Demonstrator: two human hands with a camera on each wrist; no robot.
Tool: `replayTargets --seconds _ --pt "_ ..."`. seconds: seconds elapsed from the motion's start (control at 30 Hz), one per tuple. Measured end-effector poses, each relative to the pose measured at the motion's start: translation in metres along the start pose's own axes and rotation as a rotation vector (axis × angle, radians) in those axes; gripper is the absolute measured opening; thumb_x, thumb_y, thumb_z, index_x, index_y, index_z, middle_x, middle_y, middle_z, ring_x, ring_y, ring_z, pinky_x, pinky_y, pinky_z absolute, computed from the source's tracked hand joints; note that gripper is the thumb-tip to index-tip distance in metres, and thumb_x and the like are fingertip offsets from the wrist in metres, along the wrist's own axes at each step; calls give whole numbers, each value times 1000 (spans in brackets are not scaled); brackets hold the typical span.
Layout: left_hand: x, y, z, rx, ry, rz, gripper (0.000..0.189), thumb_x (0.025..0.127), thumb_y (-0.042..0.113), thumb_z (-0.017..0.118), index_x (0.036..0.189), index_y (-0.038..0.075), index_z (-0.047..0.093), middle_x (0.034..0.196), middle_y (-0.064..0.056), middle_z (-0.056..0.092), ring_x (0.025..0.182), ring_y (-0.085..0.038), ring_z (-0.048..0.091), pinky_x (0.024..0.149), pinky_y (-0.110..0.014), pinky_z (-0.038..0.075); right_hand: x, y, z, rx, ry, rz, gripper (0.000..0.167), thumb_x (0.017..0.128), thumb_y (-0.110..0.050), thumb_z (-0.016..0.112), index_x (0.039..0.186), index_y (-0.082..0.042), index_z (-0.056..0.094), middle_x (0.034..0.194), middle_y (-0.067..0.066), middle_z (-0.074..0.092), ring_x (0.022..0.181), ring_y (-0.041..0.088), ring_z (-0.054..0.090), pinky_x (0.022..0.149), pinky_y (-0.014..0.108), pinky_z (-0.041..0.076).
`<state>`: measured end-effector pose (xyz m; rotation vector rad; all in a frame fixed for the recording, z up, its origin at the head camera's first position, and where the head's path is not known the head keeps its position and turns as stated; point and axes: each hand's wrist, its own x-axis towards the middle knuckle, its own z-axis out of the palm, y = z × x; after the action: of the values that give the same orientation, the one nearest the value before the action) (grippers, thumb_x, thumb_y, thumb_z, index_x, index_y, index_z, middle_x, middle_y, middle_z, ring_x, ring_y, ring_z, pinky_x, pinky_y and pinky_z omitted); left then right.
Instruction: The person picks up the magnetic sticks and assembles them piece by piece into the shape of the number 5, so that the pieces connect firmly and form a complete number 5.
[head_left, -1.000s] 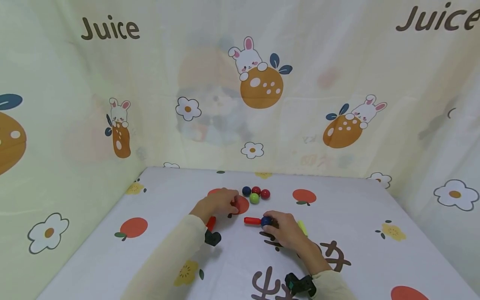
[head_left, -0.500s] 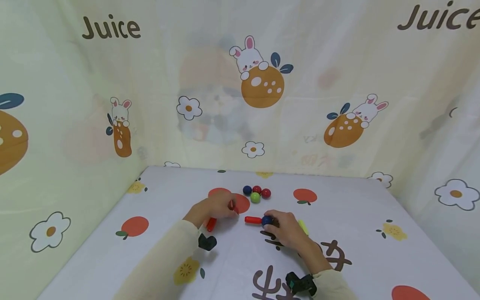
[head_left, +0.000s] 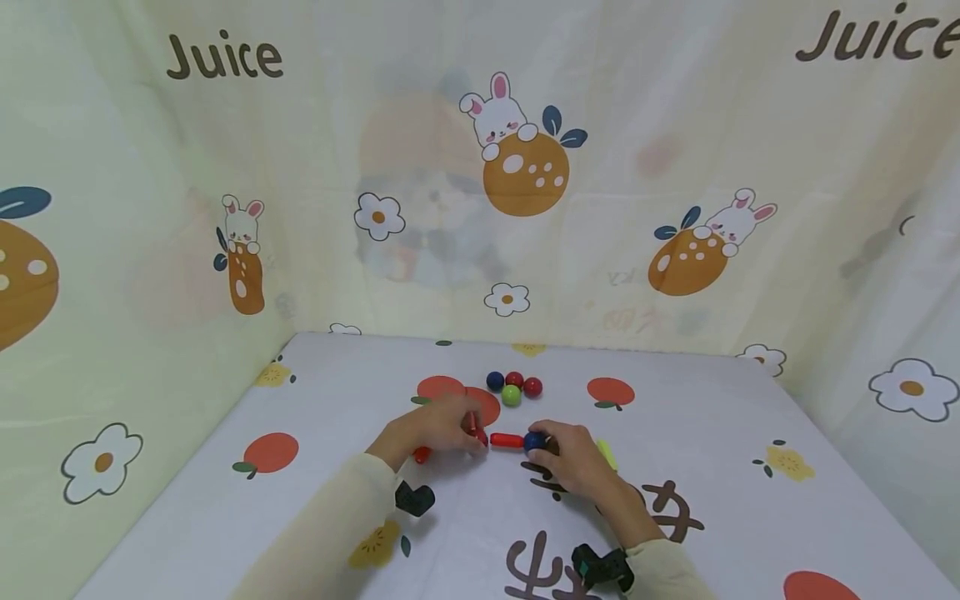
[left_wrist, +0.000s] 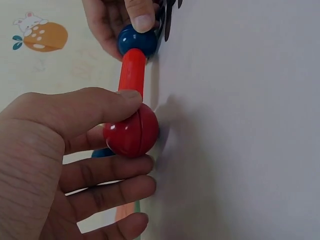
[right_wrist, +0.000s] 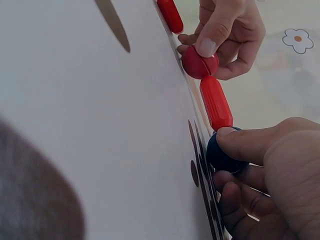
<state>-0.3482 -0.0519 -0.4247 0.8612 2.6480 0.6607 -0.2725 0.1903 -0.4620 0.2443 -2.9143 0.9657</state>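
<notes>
Blue ball (left_wrist: 134, 44): glossy, against one end of red rod (left_wrist: 132, 72), faceted, set between both balls. Red ball (left_wrist: 130, 132): glossy, grooved, beside rod's opposite end; contact unclear.

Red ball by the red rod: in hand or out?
In: the left wrist view shows the left hand pinching the red ball, thumb against it.

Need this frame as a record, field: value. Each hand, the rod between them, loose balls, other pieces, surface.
left hand: pinches red ball
right hand: pinches blue ball
between: red rod, one end at each pinched ball; whether joined, can't tell
loose balls: loose blue ball, green ball, two red balls, clustered farther back
other pieces: second red rod near left hand; yellow-green piece beside right hand, partly hidden
surface: white printed cloth
</notes>
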Motion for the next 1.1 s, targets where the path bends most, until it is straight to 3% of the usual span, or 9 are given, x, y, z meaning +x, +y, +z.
replayTargets --seconds 0.67,0.87,1.1 --pt "-2 0 6 22 -1 32 24 85 34 83 101 27 66 88 9 63 85 -12 60 73 -27 52 1 1 1 18 1 19 41 90 -18 78 129 -16 68 103 2 67 93 20 56 76 31 54" --pt "-6 1 6 41 4 42 24 87 32 81 105 27 65 88 8 63 84 -11 59 72 -26 52 1 1 2 18 8 17 41 90 -18 78 130 -16 68 109 3 68 95 21 56 80 34 56" --pt "-12 2 7 59 21 59 25 89 30 79 110 26 65 87 8 62 83 -11 58 71 -25 51 1 1 2 17 3 0 40 90 -16 78 129 -14 68 104 2 68 92 20 56 78 33 55"
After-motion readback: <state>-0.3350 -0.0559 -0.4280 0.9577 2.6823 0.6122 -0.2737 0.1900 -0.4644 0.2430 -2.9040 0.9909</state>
